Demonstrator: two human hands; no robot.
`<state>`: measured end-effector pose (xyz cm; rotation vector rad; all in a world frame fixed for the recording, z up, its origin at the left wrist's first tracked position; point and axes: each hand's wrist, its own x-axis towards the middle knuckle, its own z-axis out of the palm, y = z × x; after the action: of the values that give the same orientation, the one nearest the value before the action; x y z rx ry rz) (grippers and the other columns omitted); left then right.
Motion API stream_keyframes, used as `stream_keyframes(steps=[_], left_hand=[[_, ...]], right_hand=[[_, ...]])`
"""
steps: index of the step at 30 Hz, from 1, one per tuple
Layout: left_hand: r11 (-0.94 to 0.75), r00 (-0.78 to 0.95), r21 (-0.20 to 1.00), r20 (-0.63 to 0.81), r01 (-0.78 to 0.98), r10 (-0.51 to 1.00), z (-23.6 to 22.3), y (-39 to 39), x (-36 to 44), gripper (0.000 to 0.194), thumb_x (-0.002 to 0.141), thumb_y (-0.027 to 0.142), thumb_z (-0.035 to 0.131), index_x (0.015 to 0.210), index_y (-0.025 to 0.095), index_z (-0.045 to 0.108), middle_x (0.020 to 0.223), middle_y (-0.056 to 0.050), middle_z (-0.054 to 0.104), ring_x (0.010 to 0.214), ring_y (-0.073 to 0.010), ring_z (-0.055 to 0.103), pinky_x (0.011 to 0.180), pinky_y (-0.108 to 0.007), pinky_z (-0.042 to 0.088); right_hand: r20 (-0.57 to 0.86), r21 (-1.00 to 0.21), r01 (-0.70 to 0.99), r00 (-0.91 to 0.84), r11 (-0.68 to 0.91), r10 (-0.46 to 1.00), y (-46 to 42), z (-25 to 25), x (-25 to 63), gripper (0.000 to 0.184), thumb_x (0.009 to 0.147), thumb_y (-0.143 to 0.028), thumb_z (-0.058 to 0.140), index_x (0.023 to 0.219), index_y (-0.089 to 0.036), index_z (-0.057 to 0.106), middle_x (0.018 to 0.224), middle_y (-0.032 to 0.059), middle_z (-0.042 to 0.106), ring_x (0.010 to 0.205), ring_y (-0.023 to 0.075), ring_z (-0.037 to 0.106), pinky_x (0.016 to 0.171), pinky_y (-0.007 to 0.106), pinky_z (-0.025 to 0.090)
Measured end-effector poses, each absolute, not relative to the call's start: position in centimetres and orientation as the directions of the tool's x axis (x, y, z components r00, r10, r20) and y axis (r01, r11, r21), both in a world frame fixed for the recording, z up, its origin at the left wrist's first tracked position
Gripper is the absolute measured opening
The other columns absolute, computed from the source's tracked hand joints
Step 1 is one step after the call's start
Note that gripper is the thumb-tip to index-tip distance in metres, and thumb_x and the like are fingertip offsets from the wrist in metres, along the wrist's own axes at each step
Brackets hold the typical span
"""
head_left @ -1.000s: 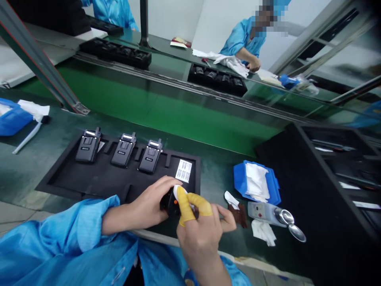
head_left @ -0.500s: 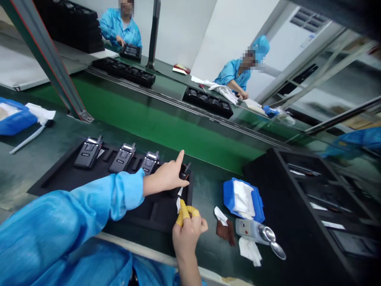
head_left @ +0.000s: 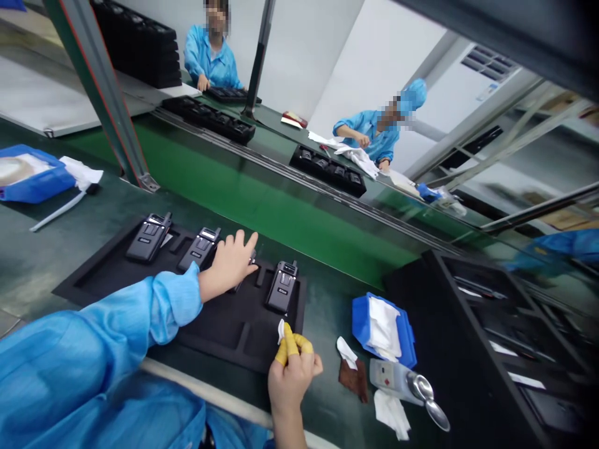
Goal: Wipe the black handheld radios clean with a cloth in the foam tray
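Observation:
My left hand (head_left: 233, 259), fingers spread, is over a walkie-talkie in the black foam tray (head_left: 206, 324) and hides most of it; whether it touches cannot be told. Yellow finger cots cover some fingers of my right hand (head_left: 294, 368), which pinches a small white wipe (head_left: 281, 331) at the tray's front right corner. Just beyond that hand, a black walkie-talkie (head_left: 281, 287) with a short antenna lies in the tray's right end. Two more, a middle walkie-talkie (head_left: 199, 248) and a left walkie-talkie (head_left: 148, 238), lie left of my left hand.
Right of the tray are a blue box of white wipes (head_left: 406, 330), a clear bottle with a metal lid (head_left: 390, 377), a brown cloth (head_left: 353, 378) and a crumpled wipe (head_left: 392, 413). A black rack (head_left: 435, 299) stands farther right. Two co-workers sit across the green partition (head_left: 224, 181).
My left hand has moved left from the rightmost walkie-talkie to the one beside it, uncovering the rightmost one. My right hand still pinches the wipe. The view has shifted slightly.

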<state>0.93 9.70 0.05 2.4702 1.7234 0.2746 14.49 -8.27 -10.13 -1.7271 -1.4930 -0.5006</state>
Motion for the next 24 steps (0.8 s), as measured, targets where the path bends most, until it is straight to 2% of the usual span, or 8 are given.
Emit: stream_keyframes(steps=[4, 8, 10, 12, 15, 19, 24], left_hand=[[-0.345, 0.342, 0.284, 0.06, 0.895, 0.938, -0.7, 10.0, -0.4, 0.08, 0.075, 0.025, 0.072, 0.142, 0.009, 0.03, 0.112, -0.022, 0.057, 0.106, -0.0354, 0.055, 0.087, -0.043, 0.045], [-0.439, 0.442, 0.423, 0.096, 0.793, 0.892, -0.2, 8.8, -1.5, 0.084, 0.071, 0.015, 0.067, 0.144, 0.009, 0.025, 0.118, -0.018, 0.058, 0.107, -0.0294, 0.057, 0.091, -0.039, 0.045], [-0.473, 0.488, 0.486, 0.107, 0.735, 0.867, 0.3, 7.4, -2.4, 0.089, 0.07, 0.016, 0.065, 0.145, 0.01, 0.019, 0.124, -0.015, 0.057, 0.11, -0.0245, 0.057, 0.093, -0.033, 0.046], [-0.472, 0.519, 0.597, 0.107, 0.649, 0.848, 0.6, 5.9, -3.3, 0.092, 0.068, 0.017, 0.065, 0.146, 0.01, 0.017, 0.124, -0.013, 0.057, 0.109, -0.0222, 0.058, 0.093, -0.031, 0.047], [-0.451, 0.573, 0.756, 0.124, 0.474, 0.81, 0.8, 3.7, -4.5, 0.087, 0.064, 0.014, 0.061, 0.143, 0.013, 0.026, 0.127, -0.013, 0.055, 0.115, -0.0249, 0.055, 0.101, -0.038, 0.043], [-0.467, 0.667, 0.799, 0.115, 0.378, 0.736, 0.1, 1.9, -5.2, 0.081, 0.06, 0.009, 0.058, 0.138, 0.017, 0.038, 0.138, -0.012, 0.046, 0.128, -0.0268, 0.043, 0.108, -0.042, 0.035], [-0.445, 0.705, 0.833, 0.096, 0.33, 0.703, -0.8, 1.3, -5.5, 0.086, 0.058, 0.007, 0.054, 0.141, 0.016, 0.032, 0.143, -0.014, 0.042, 0.13, -0.0266, 0.041, 0.108, -0.043, 0.034]], right_hand=[[0.746, -0.251, 0.967, 0.174, 0.03, 0.643, -8.5, -10.1, 14.7, 0.023, 0.084, -0.012, 0.045, 0.099, -0.018, 0.061, 0.09, 0.0068, 0.061, 0.082, 0.0186, 0.058, 0.078, 0.037, 0.033], [0.752, -0.213, 0.976, 0.142, 0.034, 0.644, -8.6, -9.4, 15.2, 0.024, 0.085, -0.012, 0.042, 0.098, -0.017, 0.061, 0.089, 0.0066, 0.06, 0.079, 0.0186, 0.056, 0.077, 0.035, 0.032], [0.749, -0.229, 0.972, 0.144, 0.049, 0.647, -8.5, -8.3, 15.3, 0.024, 0.086, -0.013, 0.042, 0.099, -0.016, 0.062, 0.088, 0.0063, 0.059, 0.08, 0.0186, 0.055, 0.076, 0.034, 0.033], [0.744, -0.264, 0.961, 0.151, 0.079, 0.651, -8.3, -6.8, 15.2, 0.023, 0.087, -0.014, 0.045, 0.101, -0.017, 0.062, 0.089, 0.0058, 0.058, 0.08, 0.0179, 0.054, 0.075, 0.033, 0.033], [0.719, -0.333, 0.935, 0.17, 0.12, 0.674, -7.5, -4.2, 14.5, 0.023, 0.087, -0.015, 0.05, 0.106, -0.019, 0.062, 0.092, 0.0049, 0.058, 0.08, 0.0164, 0.054, 0.075, 0.032, 0.033], [0.698, -0.334, 0.921, 0.1, 0.199, 0.709, -6.4, -1.8, 12.9, 0.028, 0.086, -0.011, 0.047, 0.108, -0.018, 0.062, 0.094, 0.0051, 0.058, 0.084, 0.016, 0.054, 0.08, 0.035, 0.032], [0.668, -0.329, 0.912, 0.041, 0.246, 0.743, -5.6, -1.0, 11.5, 0.037, 0.078, -0.004, 0.042, 0.105, -0.019, 0.063, 0.095, 0.0055, 0.057, 0.086, 0.0167, 0.053, 0.081, 0.037, 0.031]])
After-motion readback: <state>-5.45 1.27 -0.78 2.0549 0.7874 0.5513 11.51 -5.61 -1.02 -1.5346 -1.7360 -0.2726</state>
